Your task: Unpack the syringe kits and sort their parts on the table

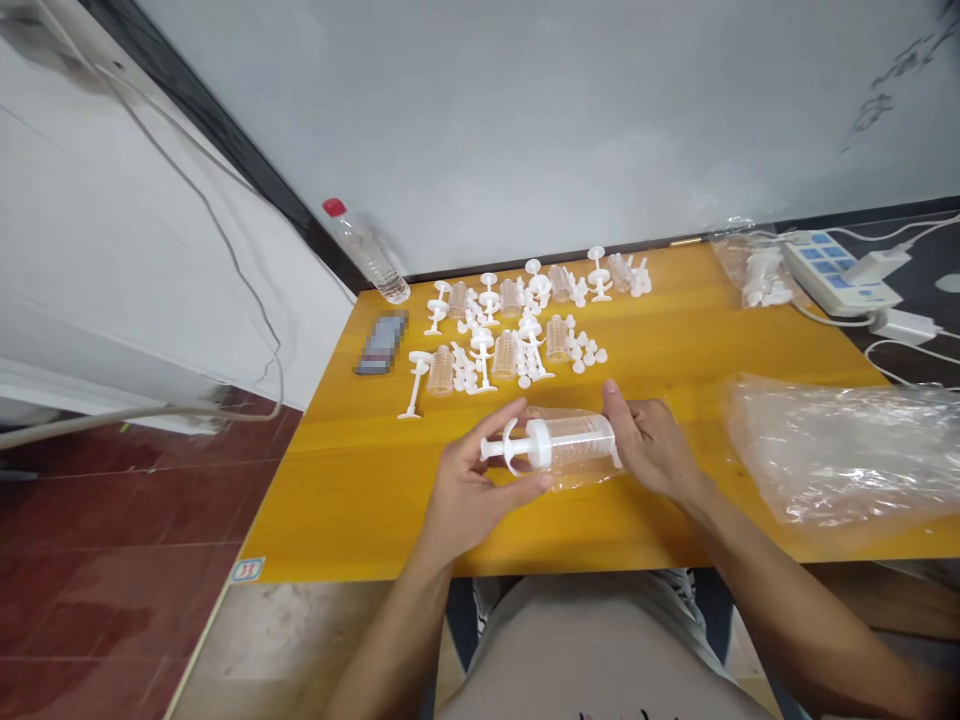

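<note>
A large plastic syringe (574, 441) with a clear barrel and white plunger lies sideways between my hands, inside a thin clear plastic bag (581, 476). My left hand (472, 480) curves round the plunger end, its thumb and fingertips on the bag from below and above. At the barrel's far end, my right hand (652, 440) grips the bag and syringe with the thumb raised on top. Beyond my hands stand two rows of clear barrels (506, 355), white plungers (415, 385) and small white nozzles (587, 350) laid out in groups.
A phone (382, 342) and a bottle with a red cap (367, 255) are at the back left. To the right lie a pile of clear plastic bags (855, 455), a bag of white parts (765, 278) and a power strip (840, 275) with cables. The yellow table (345, 510) meets a whiteboard (480, 130).
</note>
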`<state>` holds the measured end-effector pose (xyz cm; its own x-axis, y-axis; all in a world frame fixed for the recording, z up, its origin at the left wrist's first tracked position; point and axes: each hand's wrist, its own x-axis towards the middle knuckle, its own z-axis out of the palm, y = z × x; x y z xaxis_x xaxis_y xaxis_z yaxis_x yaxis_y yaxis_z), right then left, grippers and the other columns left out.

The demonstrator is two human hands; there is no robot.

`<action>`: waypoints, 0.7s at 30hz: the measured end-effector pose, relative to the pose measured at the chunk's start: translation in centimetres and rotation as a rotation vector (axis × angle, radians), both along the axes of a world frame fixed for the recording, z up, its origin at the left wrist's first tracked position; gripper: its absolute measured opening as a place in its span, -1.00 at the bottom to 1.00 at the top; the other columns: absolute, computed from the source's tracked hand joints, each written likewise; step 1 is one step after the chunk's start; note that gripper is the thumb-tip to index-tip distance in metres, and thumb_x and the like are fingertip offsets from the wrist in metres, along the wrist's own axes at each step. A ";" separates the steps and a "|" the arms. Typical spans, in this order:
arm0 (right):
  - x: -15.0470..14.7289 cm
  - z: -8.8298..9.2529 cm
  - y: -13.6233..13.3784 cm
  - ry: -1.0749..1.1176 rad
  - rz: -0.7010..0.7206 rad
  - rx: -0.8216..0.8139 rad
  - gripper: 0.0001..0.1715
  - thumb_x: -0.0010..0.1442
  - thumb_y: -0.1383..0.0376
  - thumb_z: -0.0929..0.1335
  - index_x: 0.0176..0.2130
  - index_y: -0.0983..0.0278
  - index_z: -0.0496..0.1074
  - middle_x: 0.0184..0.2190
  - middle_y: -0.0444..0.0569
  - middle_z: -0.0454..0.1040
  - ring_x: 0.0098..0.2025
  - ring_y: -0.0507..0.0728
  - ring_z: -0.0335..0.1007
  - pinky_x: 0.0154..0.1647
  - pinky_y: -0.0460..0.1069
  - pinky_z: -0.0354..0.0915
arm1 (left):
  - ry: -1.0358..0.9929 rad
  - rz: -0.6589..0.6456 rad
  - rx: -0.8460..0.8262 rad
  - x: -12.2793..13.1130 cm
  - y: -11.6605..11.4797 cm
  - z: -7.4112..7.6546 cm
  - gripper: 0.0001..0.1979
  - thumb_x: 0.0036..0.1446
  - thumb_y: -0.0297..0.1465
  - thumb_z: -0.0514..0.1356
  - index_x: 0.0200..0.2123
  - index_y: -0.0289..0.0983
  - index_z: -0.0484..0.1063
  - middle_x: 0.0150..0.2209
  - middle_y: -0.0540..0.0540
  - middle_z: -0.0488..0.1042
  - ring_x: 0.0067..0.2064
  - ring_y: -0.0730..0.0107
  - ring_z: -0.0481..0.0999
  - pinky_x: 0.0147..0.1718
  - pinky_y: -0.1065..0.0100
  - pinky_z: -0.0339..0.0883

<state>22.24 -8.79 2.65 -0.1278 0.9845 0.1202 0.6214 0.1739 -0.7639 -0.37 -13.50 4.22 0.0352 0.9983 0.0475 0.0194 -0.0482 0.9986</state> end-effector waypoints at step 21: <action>3.3 0.2 -0.6 0.482 0.087 -0.280 -0.24 0.39 -0.26 0.22 -0.57 0.22 0.20 -0.68 -0.15 0.24 -0.63 0.01 0.22 -0.52 -0.03 0.18 | 0.007 -0.040 0.176 0.5 1.3 -1.0 -0.56 -0.18 -0.50 0.57 -0.17 -0.17 0.65 -0.06 -0.11 0.66 0.02 0.22 0.64 0.06 0.28 0.52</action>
